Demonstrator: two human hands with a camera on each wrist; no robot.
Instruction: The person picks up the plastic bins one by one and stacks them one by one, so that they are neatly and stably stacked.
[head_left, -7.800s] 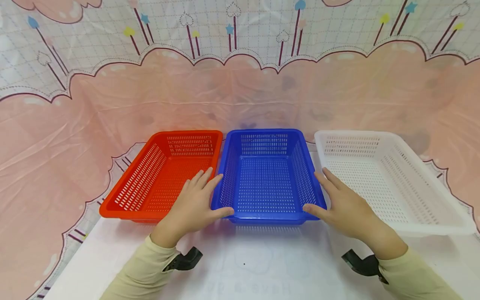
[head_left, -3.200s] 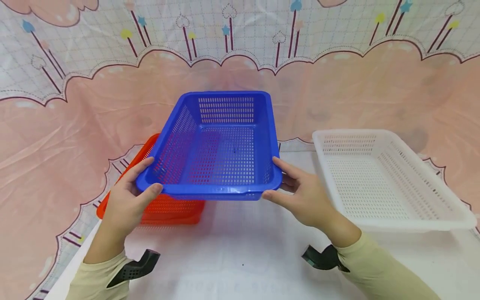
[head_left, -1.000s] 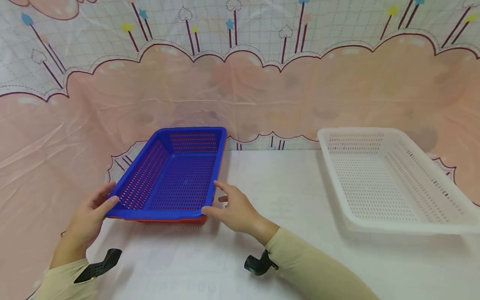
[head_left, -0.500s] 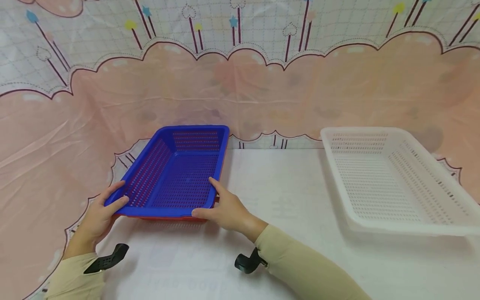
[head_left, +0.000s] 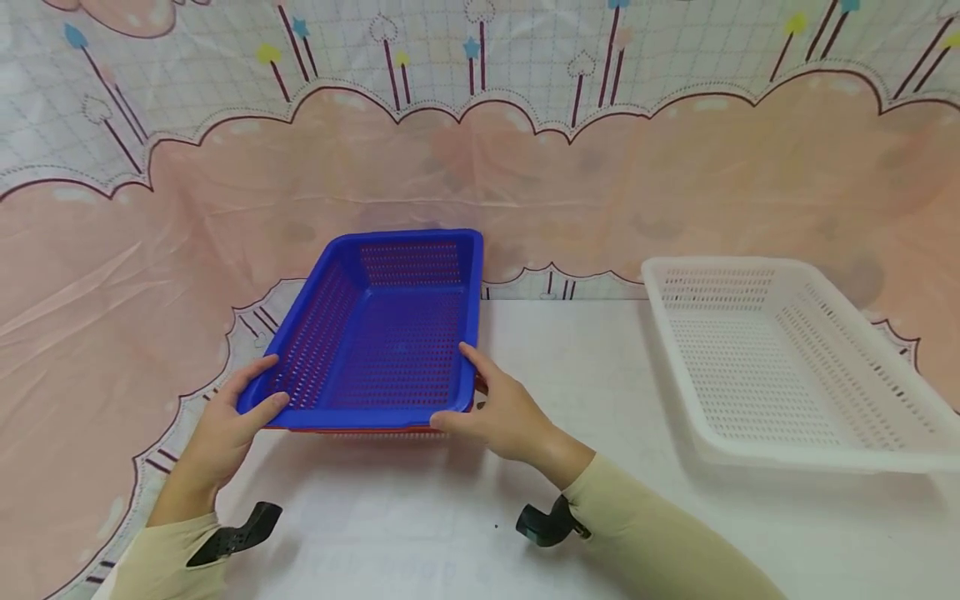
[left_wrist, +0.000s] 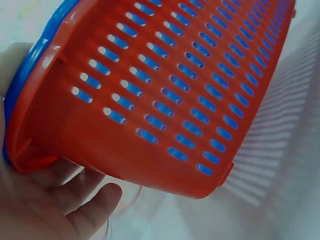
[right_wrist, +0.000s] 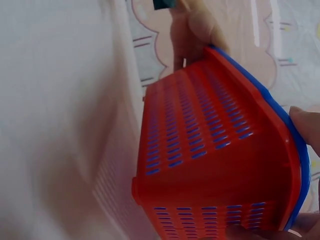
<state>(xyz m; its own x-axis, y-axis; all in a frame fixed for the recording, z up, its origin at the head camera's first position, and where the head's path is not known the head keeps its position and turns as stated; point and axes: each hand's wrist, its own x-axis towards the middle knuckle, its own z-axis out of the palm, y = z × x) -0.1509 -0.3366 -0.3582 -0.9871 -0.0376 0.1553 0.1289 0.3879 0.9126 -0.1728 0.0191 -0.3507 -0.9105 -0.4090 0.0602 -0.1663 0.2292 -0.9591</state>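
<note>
The head view looks forward and down over the worktop (head_left: 585,375), while both wrist views face the red basket (right_wrist: 210,175) from low and close, all three sharing the blue basket's rim (head_left: 360,419)

Creased pink-and-white candle-print backdrop (head_left: 540,192) behind a softly lit white tabletop (head_left: 570,367).

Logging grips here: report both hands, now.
Left hand: gripping the stacked blue basket and red basket, near left corner.
Right hand: gripping both, near right corner.
</note>
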